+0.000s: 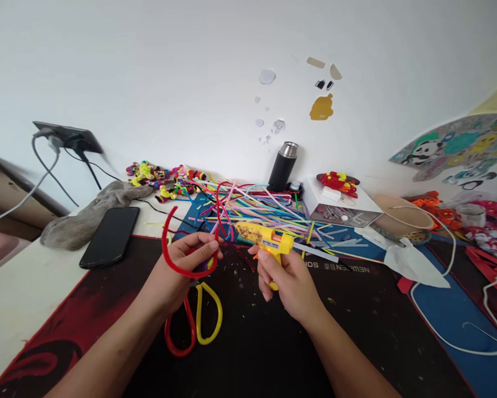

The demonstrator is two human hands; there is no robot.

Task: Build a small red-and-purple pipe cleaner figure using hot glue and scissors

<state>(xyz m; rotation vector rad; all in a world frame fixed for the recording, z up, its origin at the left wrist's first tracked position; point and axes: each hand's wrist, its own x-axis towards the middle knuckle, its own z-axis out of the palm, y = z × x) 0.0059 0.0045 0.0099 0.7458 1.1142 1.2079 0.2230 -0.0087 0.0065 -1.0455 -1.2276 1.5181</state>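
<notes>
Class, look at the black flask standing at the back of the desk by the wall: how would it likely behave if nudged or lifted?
The black flask stands upright, tall on a narrow base, so a sideways nudge would probably tip it. Being round, it would likely roll once down, though the pile of coloured sticks in front might stop it. Its steel-looking cap suggests a rigid body, fairly heavy for its size.

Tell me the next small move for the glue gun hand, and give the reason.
Probably ease the glue gun leftward until its nozzle meets the red pipe cleaner. The right hand holds the gun with its tip aimed at the left hand, which pinches the curved red piece, and a small gap separates tip and piece.
</notes>
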